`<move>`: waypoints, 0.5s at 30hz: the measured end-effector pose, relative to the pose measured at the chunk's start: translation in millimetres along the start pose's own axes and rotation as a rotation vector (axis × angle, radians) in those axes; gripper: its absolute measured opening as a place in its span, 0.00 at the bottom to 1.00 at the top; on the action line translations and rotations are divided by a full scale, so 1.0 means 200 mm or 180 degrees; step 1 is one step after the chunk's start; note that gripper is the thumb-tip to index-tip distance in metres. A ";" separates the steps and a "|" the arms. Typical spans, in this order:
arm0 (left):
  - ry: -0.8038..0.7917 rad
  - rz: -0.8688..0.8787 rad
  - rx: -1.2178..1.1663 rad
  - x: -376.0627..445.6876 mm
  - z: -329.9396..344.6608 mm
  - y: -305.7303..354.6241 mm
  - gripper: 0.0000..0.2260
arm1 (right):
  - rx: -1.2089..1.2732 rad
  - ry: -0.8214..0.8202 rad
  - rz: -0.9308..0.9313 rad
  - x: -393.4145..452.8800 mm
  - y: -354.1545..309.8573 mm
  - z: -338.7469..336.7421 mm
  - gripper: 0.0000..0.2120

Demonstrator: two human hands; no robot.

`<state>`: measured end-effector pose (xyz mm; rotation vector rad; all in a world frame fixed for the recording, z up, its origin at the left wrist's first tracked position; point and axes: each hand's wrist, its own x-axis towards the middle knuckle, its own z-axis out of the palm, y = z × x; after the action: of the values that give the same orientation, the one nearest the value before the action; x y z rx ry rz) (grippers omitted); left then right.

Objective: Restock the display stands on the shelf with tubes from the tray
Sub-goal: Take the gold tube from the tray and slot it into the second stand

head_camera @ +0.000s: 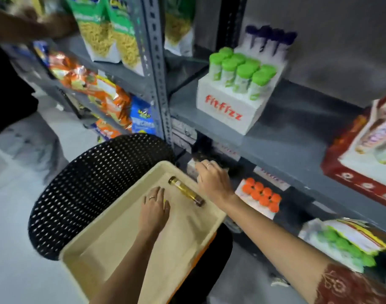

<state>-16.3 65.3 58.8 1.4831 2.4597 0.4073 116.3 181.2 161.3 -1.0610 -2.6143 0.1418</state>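
**Last tube waits in tray**

Left hand (155, 208) lies flat in the tray (113, 244), fingers together, gripping nothing. Tube (186, 191) lies just beside it: pinch mid-body, lift level. Right hand (212, 178) reaches past the rim toward the shelf (282, 137), grip unclear; stand (229, 106) beyond looks full

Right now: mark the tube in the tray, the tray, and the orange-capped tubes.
tube (186, 191), head view, mid-body
tray (113, 218), head view, left rim
orange-capped tubes (262, 194), head view, caps
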 end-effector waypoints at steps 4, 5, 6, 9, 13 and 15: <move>-0.0407 -0.0257 0.0203 -0.04 0.12 -0.16 0.26 | 0.0101 -0.0627 0.0042 0.00 -0.07 0.29 0.07; -0.0529 -0.0351 0.0263 -0.05 0.15 -0.19 0.28 | 0.0089 -0.0731 0.0046 0.00 -0.08 0.35 0.04; -0.0642 -0.0454 0.0284 -0.05 0.18 -0.22 0.31 | 0.0070 -0.0836 0.0034 0.00 -0.09 0.40 0.03; -0.0946 -0.0653 0.0141 -0.08 0.27 -0.27 0.41 | -0.0047 -0.1007 0.0021 -0.01 -0.09 0.57 0.09; -0.1163 -0.0762 -0.0161 -0.09 0.36 -0.33 0.49 | -0.0276 -0.1273 0.0297 0.02 -0.11 0.75 0.17; -0.1142 -0.0773 -0.0201 -0.09 0.38 -0.34 0.50 | -0.0474 -0.1350 0.0361 0.04 -0.14 0.81 0.18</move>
<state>-38.0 27.6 -34.6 1.1021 2.2754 0.1531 38.9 171.5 15.4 -1.3595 -2.9760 0.2222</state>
